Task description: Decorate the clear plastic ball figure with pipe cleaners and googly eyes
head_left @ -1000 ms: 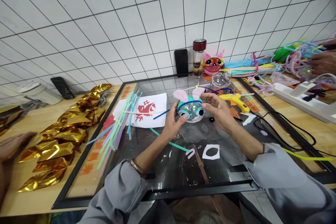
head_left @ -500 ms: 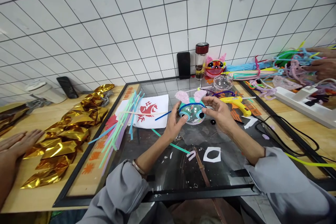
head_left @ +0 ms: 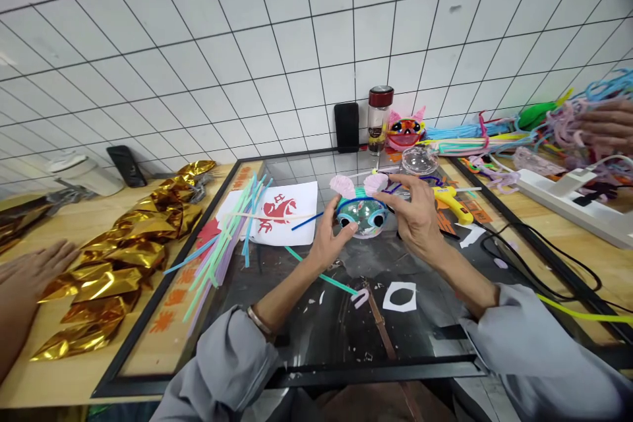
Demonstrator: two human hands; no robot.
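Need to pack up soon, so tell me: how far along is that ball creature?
Done: the ball creature wears two pink ears, a blue band and both eyes. In hand: the left hand cups its side while the right hand pinches at the top near one ear. Possibly left: a pink curl and a white cutout lie loose on the glass, the glue gun nearby.

Both arms reach out in front, grey sleeves pushed back off the forearms, bangle on the left wrist. Left hand (head_left: 329, 237) is cupped, thumb up, fingers curled in a grip. Right hand (head_left: 415, 216) sits palm down, fingertips pinched toward the left.
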